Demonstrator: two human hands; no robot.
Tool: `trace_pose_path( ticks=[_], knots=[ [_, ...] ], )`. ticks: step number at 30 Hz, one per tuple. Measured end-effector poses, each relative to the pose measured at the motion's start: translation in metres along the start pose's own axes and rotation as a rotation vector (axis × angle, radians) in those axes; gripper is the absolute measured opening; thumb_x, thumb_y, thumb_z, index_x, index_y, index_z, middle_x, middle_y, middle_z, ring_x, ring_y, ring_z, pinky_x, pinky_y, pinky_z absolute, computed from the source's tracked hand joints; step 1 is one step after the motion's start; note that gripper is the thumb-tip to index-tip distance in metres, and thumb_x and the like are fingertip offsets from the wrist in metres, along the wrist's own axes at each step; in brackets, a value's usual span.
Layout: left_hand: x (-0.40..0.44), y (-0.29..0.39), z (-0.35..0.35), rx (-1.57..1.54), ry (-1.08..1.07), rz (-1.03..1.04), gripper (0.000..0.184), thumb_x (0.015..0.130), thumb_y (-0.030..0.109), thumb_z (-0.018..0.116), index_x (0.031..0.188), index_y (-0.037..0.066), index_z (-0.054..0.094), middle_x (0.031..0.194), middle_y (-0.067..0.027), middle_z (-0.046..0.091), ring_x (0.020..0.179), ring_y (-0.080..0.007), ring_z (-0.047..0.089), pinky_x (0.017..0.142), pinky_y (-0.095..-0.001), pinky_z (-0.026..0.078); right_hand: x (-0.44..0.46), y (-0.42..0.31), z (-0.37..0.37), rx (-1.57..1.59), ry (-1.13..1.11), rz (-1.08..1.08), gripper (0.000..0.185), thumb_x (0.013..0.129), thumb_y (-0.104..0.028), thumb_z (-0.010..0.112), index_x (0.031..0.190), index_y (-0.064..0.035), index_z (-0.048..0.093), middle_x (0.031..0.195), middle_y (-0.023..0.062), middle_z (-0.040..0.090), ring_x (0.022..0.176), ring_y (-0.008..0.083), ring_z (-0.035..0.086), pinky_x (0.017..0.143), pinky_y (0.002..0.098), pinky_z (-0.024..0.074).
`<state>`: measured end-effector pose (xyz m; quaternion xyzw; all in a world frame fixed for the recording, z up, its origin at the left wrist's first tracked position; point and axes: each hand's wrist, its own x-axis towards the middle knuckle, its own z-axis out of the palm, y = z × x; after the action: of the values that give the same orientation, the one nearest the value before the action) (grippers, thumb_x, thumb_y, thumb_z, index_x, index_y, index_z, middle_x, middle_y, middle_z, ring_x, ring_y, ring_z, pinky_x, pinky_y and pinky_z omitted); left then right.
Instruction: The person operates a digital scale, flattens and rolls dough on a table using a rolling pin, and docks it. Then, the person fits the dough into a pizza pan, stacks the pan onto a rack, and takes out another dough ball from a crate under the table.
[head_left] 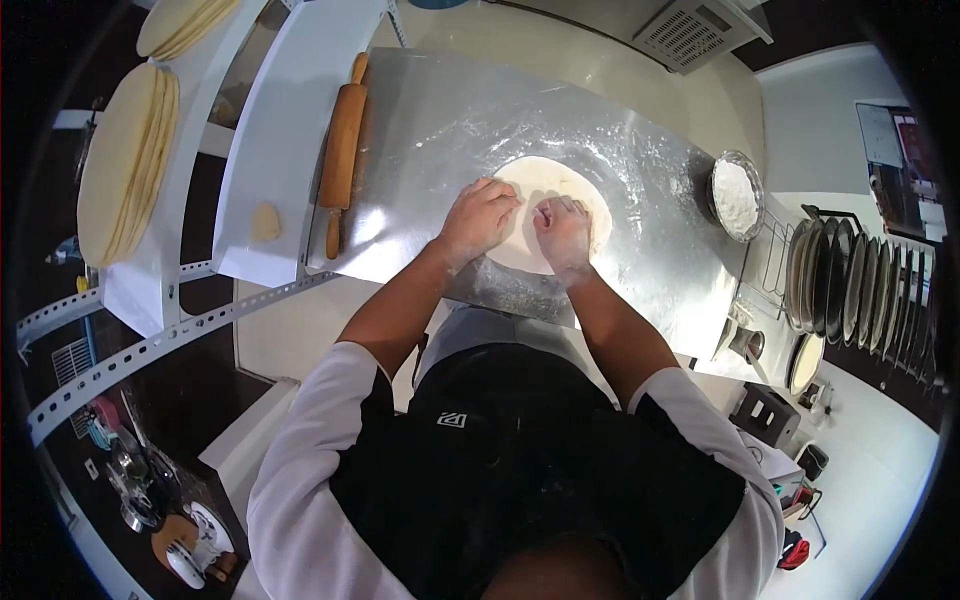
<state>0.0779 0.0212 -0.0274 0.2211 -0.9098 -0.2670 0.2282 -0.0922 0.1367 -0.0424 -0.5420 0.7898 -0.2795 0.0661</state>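
Observation:
A flat round of pale dough (545,250) lies on the floured metal table (430,130). On its left edge rests my left hand (482,217), palm down, its fingers pressed together and pointing right; whether they pinch the dough is hidden. My right hand (565,235) is on the right half of the dough, floury, with its fingers curled in. What is under those curled fingers cannot be made out. A wooden rolling pin (344,150) lies at the table's left edge, apart from both hands.
A bowl of flour (736,196) stands at the table's right corner. Stacked flat dough rounds (130,165) sit on a white shelf at the left, with a small dough piece (265,222) on the nearer shelf. Round pans (850,280) stand in a rack at the right.

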Motion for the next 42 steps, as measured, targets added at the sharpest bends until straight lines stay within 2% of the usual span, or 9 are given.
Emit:
trace_pose_path(
  ticks=[6,11,17,23,31,34,37,41,42],
  knots=[
    [-0.007,0.011,0.004,0.185,-0.047,0.168,0.035,0.093,0.021,0.06,0.125,0.012,0.071,0.138,-0.0081,0.061,0.13,-0.0293,0.054,0.108,-0.0412,0.044,0.012,0.004,-0.002,0.161,-0.194,0.48,0.018,0.085,-0.025,0.073,0.086,-0.0079,0.071,0.085,0.0094,0.071,0.08,0.0325,0.067,0.074,0.0426,0.053],
    [-0.011,0.01,0.016,0.311,-0.11,0.196,0.042,0.098,0.026,0.057,0.135,0.009,0.065,0.15,-0.0136,0.053,0.138,-0.0331,0.051,0.113,-0.0438,0.041,0.052,0.014,-0.019,-0.206,-0.514,0.19,0.02,0.081,-0.024,0.077,0.085,-0.0063,0.069,0.085,0.0106,0.071,0.075,0.0327,0.067,0.072,0.0415,0.0551],
    [-0.006,0.009,0.021,0.325,-0.163,0.236,0.046,0.101,0.03,0.056,0.139,0.006,0.062,0.152,-0.0138,0.051,0.139,-0.0339,0.05,0.114,-0.0445,0.04,0.055,0.007,-0.024,-0.172,-0.483,0.323,0.02,0.079,-0.019,0.081,0.083,-0.008,0.065,0.079,0.008,0.067,0.077,0.0256,0.067,0.077,0.0387,0.0563],
    [-0.001,0.013,0.015,0.353,-0.161,0.235,0.049,0.098,0.031,0.059,0.142,0.008,0.06,0.154,-0.0127,0.05,0.138,-0.0337,0.05,0.114,-0.0455,0.04,0.039,0.048,-0.038,0.504,-0.151,0.616,0.018,0.086,-0.019,0.078,0.093,-0.0043,0.07,0.084,0.0085,0.071,0.078,0.0226,0.068,0.074,0.0353,0.056],
    [0.018,0.014,0.005,0.298,-0.068,0.25,0.052,0.097,0.03,0.06,0.144,0.008,0.058,0.154,-0.0142,0.05,0.139,-0.0345,0.049,0.114,-0.0467,0.04,-0.01,0.097,-0.061,0.482,0.066,0.747,0.023,0.088,-0.019,0.075,0.106,-0.0051,0.072,0.093,0.0085,0.074,0.083,0.025,0.069,0.078,0.0343,0.0567],
    [0.044,-0.007,-0.008,0.322,-0.102,0.072,0.051,0.098,0.027,0.061,0.145,0.007,0.057,0.15,-0.0167,0.054,0.134,-0.0343,0.054,0.109,-0.0437,0.045,-0.02,0.097,-0.069,0.422,0.096,0.773,0.024,0.09,-0.019,0.073,0.109,-0.0043,0.071,0.097,0.0096,0.074,0.085,0.0261,0.07,0.079,0.0349,0.0568],
    [0.066,-0.016,-0.012,0.034,0.03,-0.361,0.051,0.095,0.029,0.064,0.14,0.007,0.06,0.136,-0.0165,0.067,0.115,-0.0383,0.066,0.096,-0.0442,0.053,-0.026,0.087,-0.076,0.365,0.109,0.781,0.026,0.091,-0.018,0.071,0.112,-0.0034,0.071,0.1,0.0106,0.074,0.088,0.0272,0.07,0.08,0.0356,0.0569],
    [0.086,-0.012,-0.011,0.066,-0.648,-0.665,0.04,0.092,0.025,0.066,0.124,0.0,0.069,0.108,-0.0169,0.076,0.09,-0.0389,0.071,0.083,-0.0423,0.058,-0.034,0.06,-0.078,0.465,0.099,0.777,0.025,0.093,-0.016,0.065,0.114,-0.0031,0.07,0.109,0.0129,0.074,0.096,0.0296,0.07,0.085,0.0365,0.0561],
    [0.085,-0.007,-0.009,0.069,-0.657,-0.658,0.04,0.092,0.025,0.066,0.124,0.0,0.069,0.108,-0.0169,0.076,0.09,-0.0389,0.071,0.083,-0.0423,0.058,-0.039,0.061,-0.07,0.194,0.137,0.486,0.026,0.093,-0.014,0.064,0.116,-0.0027,0.069,0.113,0.0133,0.073,0.099,0.0301,0.069,0.087,0.0368,0.0554]
  ],
)
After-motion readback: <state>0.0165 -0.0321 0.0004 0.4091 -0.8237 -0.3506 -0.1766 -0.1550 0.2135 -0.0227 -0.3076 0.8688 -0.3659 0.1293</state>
